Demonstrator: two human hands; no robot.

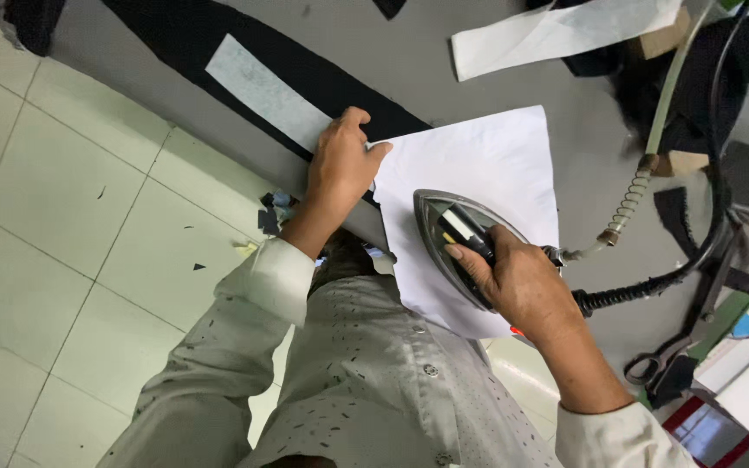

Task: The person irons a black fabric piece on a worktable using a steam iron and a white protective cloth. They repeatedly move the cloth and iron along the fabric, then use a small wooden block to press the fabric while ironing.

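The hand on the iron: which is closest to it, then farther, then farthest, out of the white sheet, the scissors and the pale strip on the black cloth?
From the right hand, gripping the shiny metal iron:
1. White paper sheet, directly beneath the iron.
2. Dark-handled metal scissors, at the table's near right edge.
3. Pale grey rectangular strip on the black cloth, far left, beyond the left hand.

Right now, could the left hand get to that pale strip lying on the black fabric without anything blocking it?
Probably yes. The left hand rests on the corner of the white sheet, and the pale strip lies just beyond its fingertips on the black fabric, with nothing between. The iron is off to the other side.
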